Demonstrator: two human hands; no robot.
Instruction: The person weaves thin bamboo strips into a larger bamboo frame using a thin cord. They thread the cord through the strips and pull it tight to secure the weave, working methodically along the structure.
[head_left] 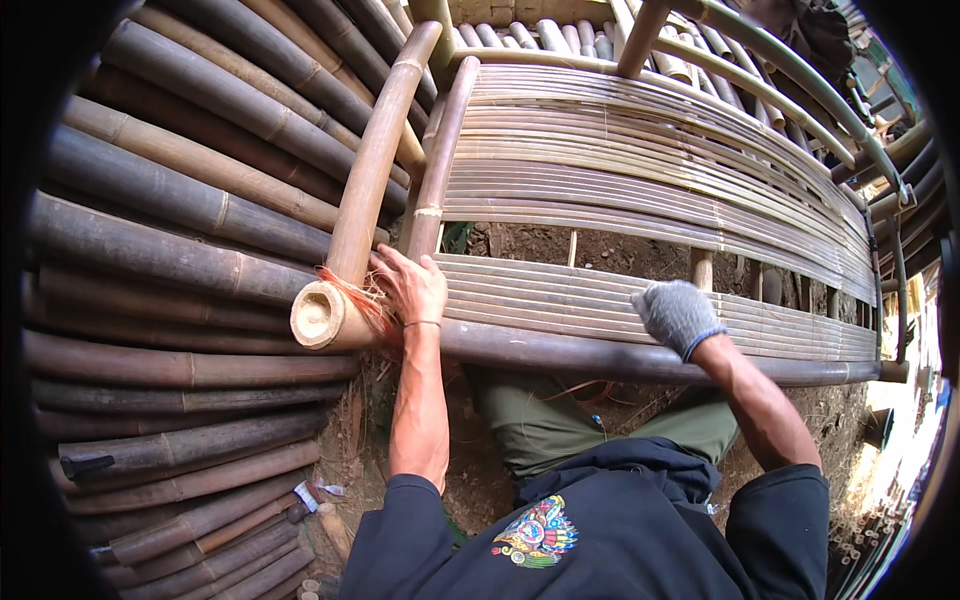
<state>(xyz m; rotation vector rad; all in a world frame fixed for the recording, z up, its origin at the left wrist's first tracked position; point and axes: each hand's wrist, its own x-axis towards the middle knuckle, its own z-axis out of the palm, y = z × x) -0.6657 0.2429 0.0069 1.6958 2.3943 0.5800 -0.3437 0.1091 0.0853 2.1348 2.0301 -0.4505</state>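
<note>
We see bamboo poles (pixel 165 255) piled along the left and bare soil (pixel 625 246) beneath the slats (pixel 545 298), which run left to right across the frame (pixel 560 348) before us. Our left hand (pixel 412 288) lies unclenched at its near left corner, by orange cord (pixel 368 300); our right hand (pixel 680 316) (gloved in grey) curls over the near slats, its grip hidden, so we cannot tell whether it holds anything.

Smooth bamboo slats (pixel 540 291) span the bench (pixel 437 185), whose near edge is a faintly glossy bamboo pole (pixel 560 346). Plastic-looking twine (pixel 368 302) wraps the near left corner. The glove (pixel 680 314) is matt knitted cloth.
</note>
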